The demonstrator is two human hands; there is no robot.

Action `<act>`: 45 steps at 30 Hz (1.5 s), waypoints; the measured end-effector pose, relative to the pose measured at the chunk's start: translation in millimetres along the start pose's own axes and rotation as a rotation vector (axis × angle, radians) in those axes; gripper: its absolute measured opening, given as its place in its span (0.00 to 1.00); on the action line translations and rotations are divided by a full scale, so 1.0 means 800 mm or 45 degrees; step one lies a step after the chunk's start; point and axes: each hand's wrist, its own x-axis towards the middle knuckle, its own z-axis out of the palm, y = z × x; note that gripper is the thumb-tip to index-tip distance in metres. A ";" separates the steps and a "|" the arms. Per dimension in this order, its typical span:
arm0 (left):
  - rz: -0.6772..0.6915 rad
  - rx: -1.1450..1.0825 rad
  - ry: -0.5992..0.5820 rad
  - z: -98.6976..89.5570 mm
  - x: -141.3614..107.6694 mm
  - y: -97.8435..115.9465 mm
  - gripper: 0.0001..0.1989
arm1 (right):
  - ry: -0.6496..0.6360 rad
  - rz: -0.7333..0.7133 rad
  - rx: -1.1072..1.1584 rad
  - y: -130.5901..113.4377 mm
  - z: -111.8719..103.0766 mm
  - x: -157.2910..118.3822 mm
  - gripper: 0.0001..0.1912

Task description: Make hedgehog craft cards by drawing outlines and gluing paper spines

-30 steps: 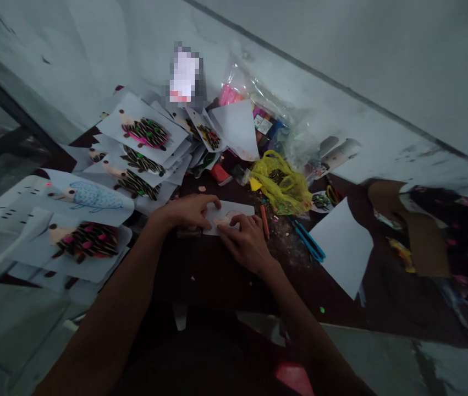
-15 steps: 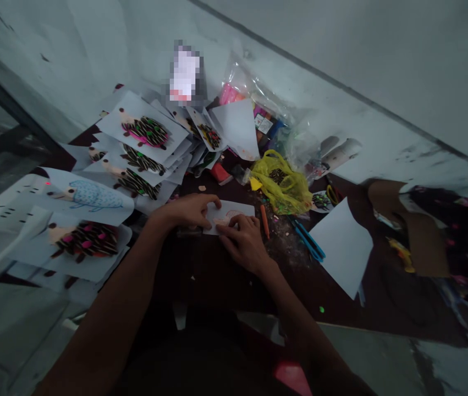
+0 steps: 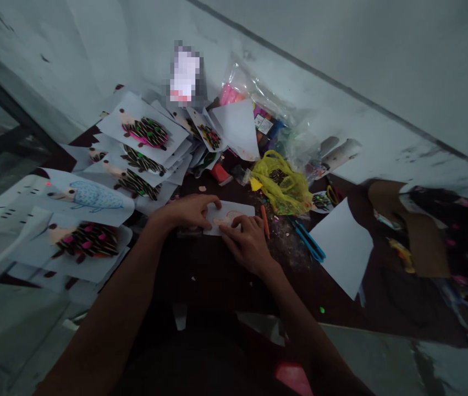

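Your left hand (image 3: 186, 213) rested on the left edge of the white paper card (image 3: 234, 213), and your right hand (image 3: 248, 245) pressed its lower side, fingers (image 3: 237, 223) slightly spread, neither hand gripping. The card lay flat on the worktop (image 3: 213, 269), just beside an orange crayon (image 3: 264, 221).

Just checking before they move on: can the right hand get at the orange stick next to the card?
Probably yes: the right hand rests on the white card, right beside the orange stick, and nothing appears to lie between them.
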 end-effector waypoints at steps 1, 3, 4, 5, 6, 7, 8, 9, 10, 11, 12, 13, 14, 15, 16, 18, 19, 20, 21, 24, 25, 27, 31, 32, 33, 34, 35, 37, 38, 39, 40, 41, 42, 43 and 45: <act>-0.001 0.001 -0.003 0.000 0.000 0.000 0.30 | 0.008 0.013 -0.004 0.001 -0.001 -0.002 0.14; -0.008 0.004 -0.007 0.001 0.002 -0.002 0.30 | 0.008 0.023 -0.021 0.002 -0.002 -0.005 0.14; -0.011 0.006 -0.008 0.001 0.002 -0.002 0.30 | 0.000 0.017 -0.028 0.002 -0.002 -0.006 0.14; -0.011 0.007 -0.006 0.002 0.003 -0.003 0.31 | -0.013 0.009 -0.034 0.001 -0.002 -0.006 0.15; -0.008 0.009 -0.004 0.002 0.003 -0.003 0.31 | -0.025 0.004 -0.041 0.000 -0.001 -0.005 0.16; -0.005 0.011 -0.001 0.002 0.003 -0.003 0.31 | -0.035 0.003 -0.050 -0.001 -0.001 -0.004 0.16; -0.004 0.011 0.003 0.002 0.003 -0.003 0.31 | -0.040 0.007 -0.061 -0.002 0.000 -0.003 0.16; -0.003 0.008 0.004 0.002 0.003 -0.003 0.31 | -0.040 0.012 -0.070 -0.003 0.000 -0.002 0.16; -0.006 0.002 0.002 0.002 0.002 -0.003 0.31 | -0.037 0.017 -0.074 -0.003 0.001 -0.001 0.16; -0.011 -0.004 -0.002 0.002 0.002 -0.003 0.30 | -0.033 0.021 -0.071 -0.003 0.001 -0.001 0.15; -0.015 -0.010 -0.005 0.002 0.002 -0.003 0.31 | -0.030 0.023 -0.059 -0.003 0.001 -0.002 0.15; -0.018 -0.014 -0.005 0.002 0.002 -0.003 0.30 | -0.026 0.026 -0.043 -0.002 0.001 -0.002 0.15; -0.018 -0.015 -0.004 0.002 0.002 -0.003 0.30 | -0.019 0.034 -0.027 -0.001 0.001 -0.004 0.15; -0.015 -0.016 -0.005 0.002 0.002 -0.003 0.30 | -0.009 0.045 -0.016 0.000 0.001 -0.005 0.15; -0.011 -0.017 -0.007 0.003 0.003 -0.004 0.30 | 0.003 0.056 -0.010 0.000 0.001 -0.007 0.15; -0.007 -0.021 -0.011 0.003 0.004 -0.006 0.30 | 0.016 0.068 -0.013 0.001 -0.001 -0.008 0.15; -0.005 -0.020 -0.009 0.004 0.005 -0.006 0.30 | 0.012 0.066 -0.016 0.000 -0.001 -0.008 0.16; -0.004 -0.017 -0.003 0.004 0.005 -0.007 0.30 | 0.001 0.060 -0.019 0.000 -0.002 -0.008 0.16; -0.004 -0.014 0.004 0.004 0.005 -0.007 0.30 | -0.017 0.053 -0.024 -0.002 -0.002 -0.006 0.17; 0.004 0.001 0.010 0.004 0.003 -0.006 0.30 | -0.073 0.035 -0.056 -0.006 -0.003 0.000 0.18; 0.007 0.003 0.009 0.003 0.003 -0.005 0.30 | -0.086 0.030 -0.067 -0.007 -0.003 0.002 0.18; 0.010 0.011 0.005 0.003 0.002 -0.003 0.30 | -0.098 0.019 -0.082 -0.008 -0.003 0.005 0.18; -0.007 0.034 -0.005 0.001 0.002 -0.002 0.30 | -0.087 -0.002 -0.040 -0.004 -0.003 0.002 0.17; -0.012 0.041 -0.006 0.001 0.002 -0.002 0.30 | -0.070 0.009 -0.024 -0.002 -0.003 0.000 0.16; -0.016 0.045 -0.006 0.001 0.003 -0.002 0.30 | -0.045 0.030 -0.015 0.000 -0.003 -0.003 0.16; -0.016 0.043 -0.007 0.001 0.003 -0.002 0.30 | -0.015 0.056 -0.013 0.002 -0.003 -0.006 0.16; -0.016 0.036 -0.011 0.001 0.003 -0.003 0.30 | 0.011 0.081 -0.018 0.003 -0.003 -0.008 0.16; -0.018 0.015 -0.016 0.001 0.003 -0.003 0.30 | 0.037 0.102 -0.040 0.005 -0.003 -0.011 0.15; -0.019 0.009 -0.015 0.001 0.003 -0.002 0.30 | 0.032 0.098 -0.050 0.005 -0.003 -0.012 0.15; -0.021 0.005 -0.011 0.001 0.002 -0.002 0.30 | 0.017 0.091 -0.059 0.004 -0.003 -0.012 0.15; -0.022 0.004 -0.009 0.001 0.002 -0.001 0.30 | -0.001 0.083 -0.068 0.003 -0.003 -0.011 0.16; -0.023 0.005 -0.007 0.001 0.001 -0.001 0.30 | -0.018 0.075 -0.076 0.002 -0.003 -0.010 0.16; -0.022 0.007 -0.007 0.001 0.001 0.000 0.30 | -0.031 0.072 -0.085 0.001 -0.004 -0.009 0.16; -0.020 0.007 -0.012 0.001 0.001 0.000 0.30 | -0.041 0.070 -0.094 0.000 -0.004 -0.008 0.16; -0.015 -0.001 -0.026 0.001 0.002 0.000 0.31 | -0.047 0.068 -0.107 -0.001 -0.003 -0.006 0.16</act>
